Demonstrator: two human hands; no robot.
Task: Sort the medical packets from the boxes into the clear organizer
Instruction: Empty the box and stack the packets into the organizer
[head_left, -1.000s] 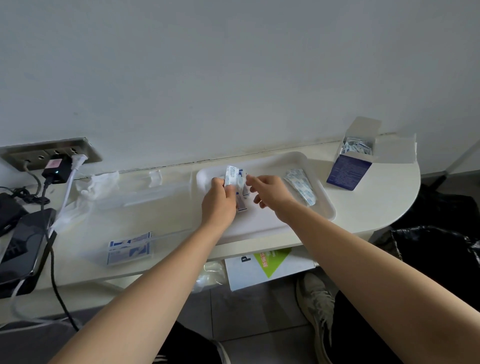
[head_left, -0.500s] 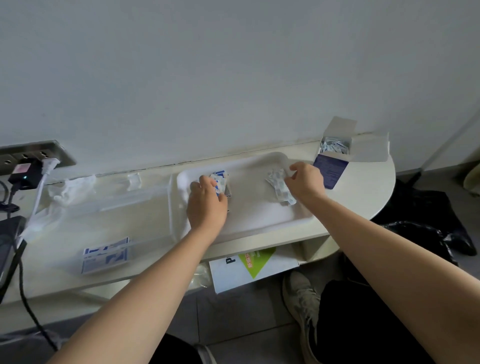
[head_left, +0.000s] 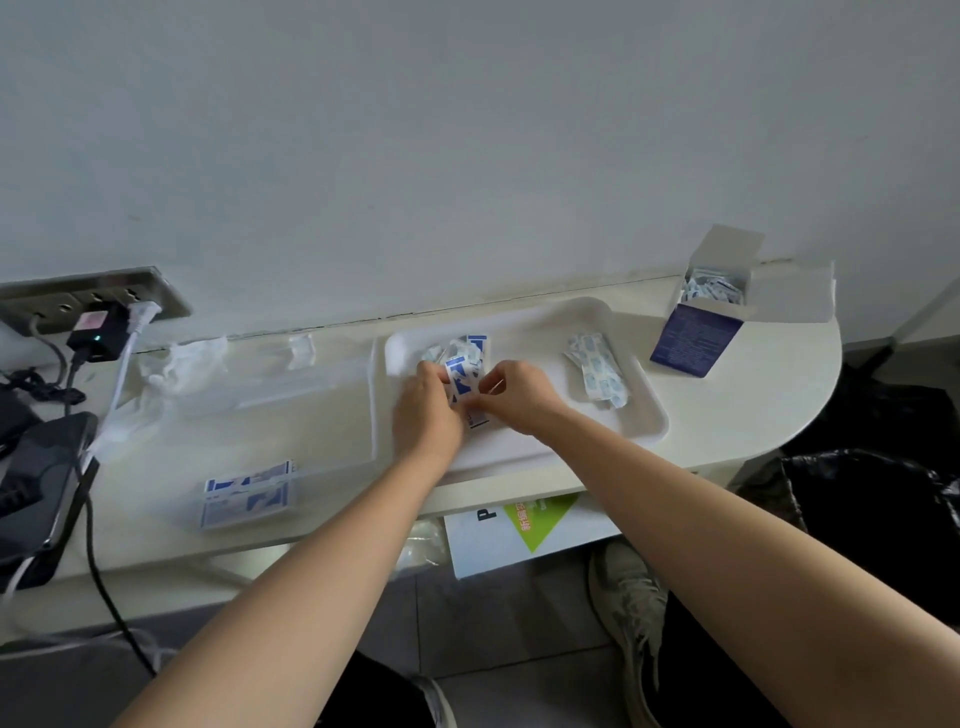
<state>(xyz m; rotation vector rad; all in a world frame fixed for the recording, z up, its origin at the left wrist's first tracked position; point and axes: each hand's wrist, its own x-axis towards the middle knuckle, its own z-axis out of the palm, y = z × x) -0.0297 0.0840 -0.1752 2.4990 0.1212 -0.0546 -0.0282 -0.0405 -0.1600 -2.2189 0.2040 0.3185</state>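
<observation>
While both hands meet over the white tray (head_left: 649, 415), the left hand (head_left: 423, 415) curls its fingers round a stack of blue-and-white packets (head_left: 461, 376) and the right hand (head_left: 519, 397) pinches the same stack. Other packets (head_left: 248, 493) lie in the clear organizer (head_left: 311, 395) left of the tray; an open blue box (head_left: 693, 335) stands at the tabletop's (head_left: 753, 395) right end.

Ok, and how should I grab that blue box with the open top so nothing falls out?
Hold the blue box round its lower walls, coming from the front side that faces you. Its flap stands open on top and loose packets fill it, so gripping the flap would likely bend it; keep the box upright.
</observation>
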